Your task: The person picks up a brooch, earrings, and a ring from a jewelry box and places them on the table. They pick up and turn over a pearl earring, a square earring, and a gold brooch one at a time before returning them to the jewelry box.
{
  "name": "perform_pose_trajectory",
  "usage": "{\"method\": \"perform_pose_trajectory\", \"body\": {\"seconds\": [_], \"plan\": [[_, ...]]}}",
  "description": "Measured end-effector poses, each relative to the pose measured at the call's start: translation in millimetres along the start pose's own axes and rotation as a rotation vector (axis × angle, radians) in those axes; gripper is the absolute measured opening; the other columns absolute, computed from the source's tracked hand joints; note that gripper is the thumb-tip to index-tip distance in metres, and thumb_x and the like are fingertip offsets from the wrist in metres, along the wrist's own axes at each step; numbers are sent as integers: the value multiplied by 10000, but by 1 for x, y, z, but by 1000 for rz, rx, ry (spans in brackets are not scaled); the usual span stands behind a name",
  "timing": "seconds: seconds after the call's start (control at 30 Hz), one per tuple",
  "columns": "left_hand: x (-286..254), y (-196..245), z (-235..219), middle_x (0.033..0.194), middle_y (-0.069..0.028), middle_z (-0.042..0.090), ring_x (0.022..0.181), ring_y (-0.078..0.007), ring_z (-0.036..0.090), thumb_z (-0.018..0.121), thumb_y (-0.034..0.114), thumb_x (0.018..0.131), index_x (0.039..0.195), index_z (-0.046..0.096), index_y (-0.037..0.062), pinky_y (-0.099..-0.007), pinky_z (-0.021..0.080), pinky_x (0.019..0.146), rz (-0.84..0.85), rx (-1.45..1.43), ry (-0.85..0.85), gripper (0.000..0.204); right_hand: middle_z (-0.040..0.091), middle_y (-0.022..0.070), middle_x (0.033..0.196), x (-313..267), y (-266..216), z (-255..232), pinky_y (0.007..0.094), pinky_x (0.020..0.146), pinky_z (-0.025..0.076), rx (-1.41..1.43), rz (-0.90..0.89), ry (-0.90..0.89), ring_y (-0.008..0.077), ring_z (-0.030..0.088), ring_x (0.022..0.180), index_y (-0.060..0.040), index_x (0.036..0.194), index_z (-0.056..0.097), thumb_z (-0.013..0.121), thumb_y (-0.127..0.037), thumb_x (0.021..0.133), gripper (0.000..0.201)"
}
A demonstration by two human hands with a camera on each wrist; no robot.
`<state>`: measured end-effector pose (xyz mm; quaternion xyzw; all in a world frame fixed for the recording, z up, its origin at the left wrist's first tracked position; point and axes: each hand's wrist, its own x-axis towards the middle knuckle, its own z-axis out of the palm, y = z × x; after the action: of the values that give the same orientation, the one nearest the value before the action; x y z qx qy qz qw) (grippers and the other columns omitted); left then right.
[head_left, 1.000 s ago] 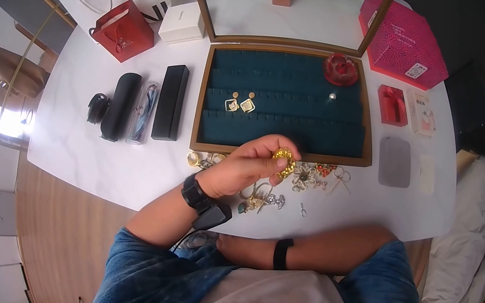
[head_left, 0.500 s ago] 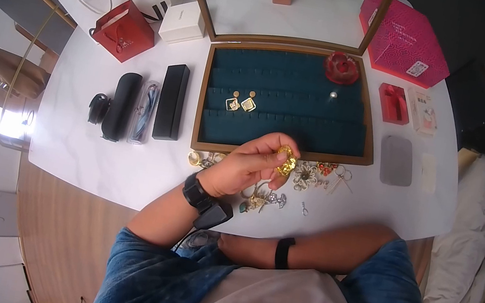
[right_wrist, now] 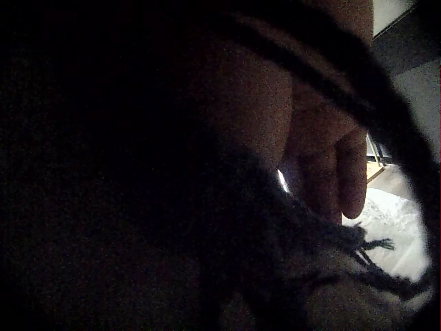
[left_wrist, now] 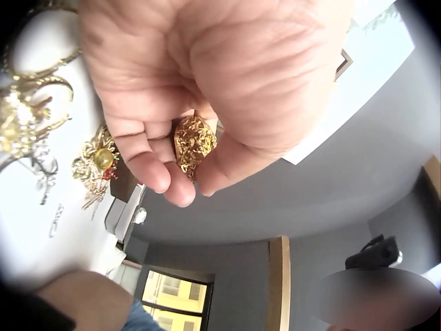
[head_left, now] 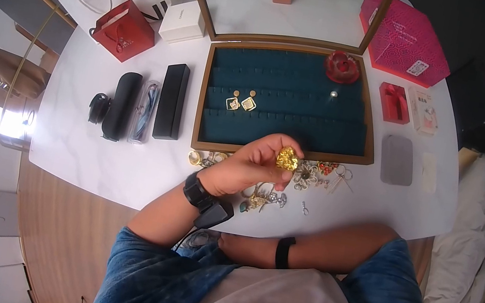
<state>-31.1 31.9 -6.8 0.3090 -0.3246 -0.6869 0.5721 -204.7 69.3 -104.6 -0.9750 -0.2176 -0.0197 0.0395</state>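
Above the front edge of a jewelry box [head_left: 280, 156], my left hand [head_left: 254, 161] pinches a shiny gold, crinkled piece of jewelry [head_left: 287, 159] between thumb and fingers. In the left wrist view this gold piece [left_wrist: 193, 143] looks rounded and textured, partly covered by the thumb. Below the hand lie gold rings and bracelets [head_left: 256, 203], a flower brooch [head_left: 305, 176] and red-beaded jewelry [head_left: 326, 167]. A pair of square drop earrings [head_left: 249, 104] hangs in the box's dark green lining. My right hand [head_left: 244, 250] rests low by my lap; its fingers [right_wrist: 353, 176] hang loosely in a dark view.
The box's glass lid [head_left: 212, 36] stands raised. A red flower-shaped piece [head_left: 342, 68] and a pearl [head_left: 333, 94] sit inside. Left are a black case [head_left: 121, 106], a long black box [head_left: 171, 102] and paper bags [head_left: 125, 31]. On the right are a pink box [head_left: 406, 44] and grey pouch [head_left: 396, 160].
The gold piece has turned in my left fingers, showing a broader face, while the thumb has shifted lower. My right arm stays where it was.
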Motion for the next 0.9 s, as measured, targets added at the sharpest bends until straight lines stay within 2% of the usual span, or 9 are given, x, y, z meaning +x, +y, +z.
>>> {"method": "perform_pose_trajectory", "body": {"seconds": [0.33,0.53,0.63,0.73,0.9], "plan": [[-2,3,4,898,23,537,736,-68,489,664,-47,978,1272,575,49,-227,378,658,-16,66,51,322,719,166,784,1,0,-3,438,671,568,140,9,-50,300,696,692,5,850,754,601,-115,884,197],[-2,4,5,903,41,517,745,-58,455,673,-8,988,1261,584,61,-220,363,669,-23,65,43,295,717,169,781,1,-1,-4,441,665,565,225,46,-19,296,693,682,4,838,758,602,-119,884,203],[-3,3,3,912,46,510,754,-56,448,666,19,1001,1252,589,62,-219,356,673,-18,59,24,266,710,164,763,1,0,-8,439,647,558,228,80,-59,285,683,660,-9,829,759,602,-125,882,202],[-3,3,3,880,43,506,745,-59,445,656,59,1022,1223,594,62,-222,352,667,-12,69,13,211,702,155,744,2,-2,1,433,629,550,103,46,-38,271,670,639,-15,820,756,601,-132,880,203],[-3,0,1,813,33,504,701,-71,442,639,116,1053,1130,583,63,-238,357,640,0,68,-10,109,691,149,726,0,0,-2,430,611,544,221,66,-10,265,663,629,-11,808,747,601,-135,878,204]]}}
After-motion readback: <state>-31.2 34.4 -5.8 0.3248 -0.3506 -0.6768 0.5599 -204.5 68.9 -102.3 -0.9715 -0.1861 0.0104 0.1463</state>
